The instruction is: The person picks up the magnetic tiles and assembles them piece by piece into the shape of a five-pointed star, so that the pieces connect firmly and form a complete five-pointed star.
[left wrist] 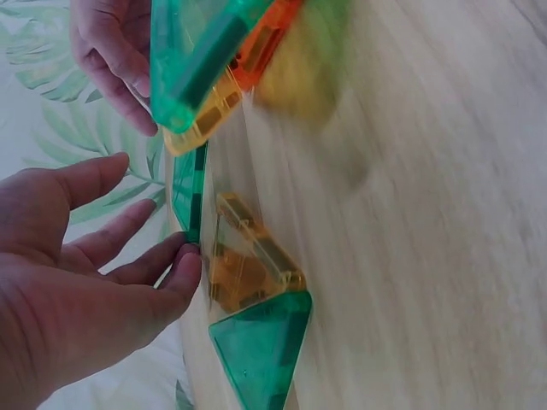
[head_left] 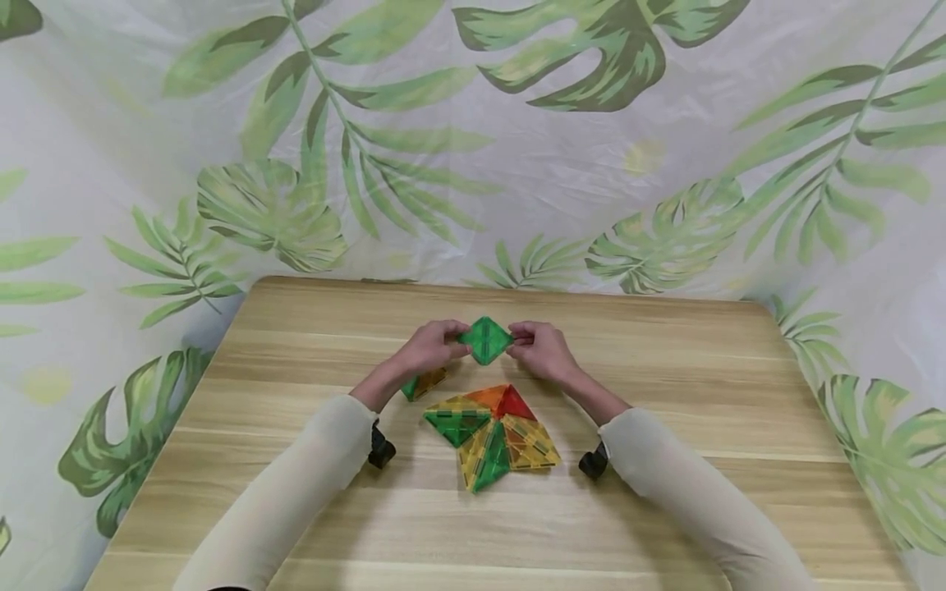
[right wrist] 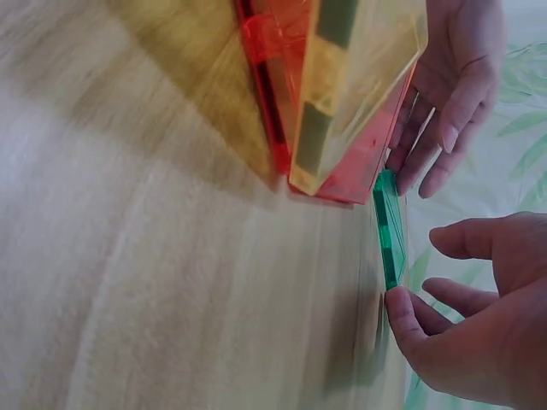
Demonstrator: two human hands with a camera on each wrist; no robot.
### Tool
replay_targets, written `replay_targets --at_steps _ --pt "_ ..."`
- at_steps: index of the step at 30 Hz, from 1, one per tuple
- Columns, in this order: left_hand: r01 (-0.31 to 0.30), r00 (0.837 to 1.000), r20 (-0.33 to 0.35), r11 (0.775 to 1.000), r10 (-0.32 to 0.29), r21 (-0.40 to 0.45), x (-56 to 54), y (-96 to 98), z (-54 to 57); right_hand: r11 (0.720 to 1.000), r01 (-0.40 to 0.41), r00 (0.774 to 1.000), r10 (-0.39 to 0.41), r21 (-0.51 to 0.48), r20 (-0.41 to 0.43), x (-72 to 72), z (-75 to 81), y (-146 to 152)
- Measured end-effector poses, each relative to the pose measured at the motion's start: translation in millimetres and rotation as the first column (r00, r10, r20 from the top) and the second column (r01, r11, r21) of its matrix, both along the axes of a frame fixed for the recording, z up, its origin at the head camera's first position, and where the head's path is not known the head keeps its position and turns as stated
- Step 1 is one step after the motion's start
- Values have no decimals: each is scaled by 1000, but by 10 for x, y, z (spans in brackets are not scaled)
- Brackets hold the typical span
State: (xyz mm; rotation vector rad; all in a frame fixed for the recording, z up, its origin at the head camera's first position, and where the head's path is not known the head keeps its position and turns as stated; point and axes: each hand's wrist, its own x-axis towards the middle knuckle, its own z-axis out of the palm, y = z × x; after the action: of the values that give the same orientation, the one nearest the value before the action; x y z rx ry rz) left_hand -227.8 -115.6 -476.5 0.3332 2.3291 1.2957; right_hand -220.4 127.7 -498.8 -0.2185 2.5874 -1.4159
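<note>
Two green translucent triangular magnetic tiles [head_left: 485, 341] lie side by side as a diamond near the back of the table. My left hand [head_left: 429, 346] pinches the diamond's left corner at its fingertips. At the opposite corner, the fingertips of my right hand [head_left: 544, 351] hold the tiles. The right wrist view shows the green tiles [right wrist: 390, 229] edge-on, low against the tabletop. Closer to me stands a raised, star-like build of magnetic tiles [head_left: 515, 406] in red, orange, yellow and green. Beside my left wrist sits a smaller green-and-yellow tile piece [left wrist: 261, 342], partly hidden in the head view.
The wood-grain table [head_left: 665, 369] reaches back to a leaf-print cloth [head_left: 547, 189]. Black wrist cameras are strapped under both sleeves, the left camera [head_left: 380, 450] beside the tile build and the right camera [head_left: 594, 462] across from it.
</note>
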Motion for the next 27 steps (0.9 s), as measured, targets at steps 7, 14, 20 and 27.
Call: replay_targets --at_steps 7,14,20,27 --pt "-58 997 61 997 55 47 -15 41 -13 999 28 999 -27 -32 39 9 8 -16" --pt "-110 989 112 989 98 103 -2 69 1 997 51 997 -47 -55 69 5 4 -31" --pt "-147 984 125 976 128 160 1 77 1 994 66 995 -59 -85 85 18 -2 -43" --pt "-180 983 68 964 170 195 3 103 -60 992 80 993 -70 -102 99 14 -22 -37"
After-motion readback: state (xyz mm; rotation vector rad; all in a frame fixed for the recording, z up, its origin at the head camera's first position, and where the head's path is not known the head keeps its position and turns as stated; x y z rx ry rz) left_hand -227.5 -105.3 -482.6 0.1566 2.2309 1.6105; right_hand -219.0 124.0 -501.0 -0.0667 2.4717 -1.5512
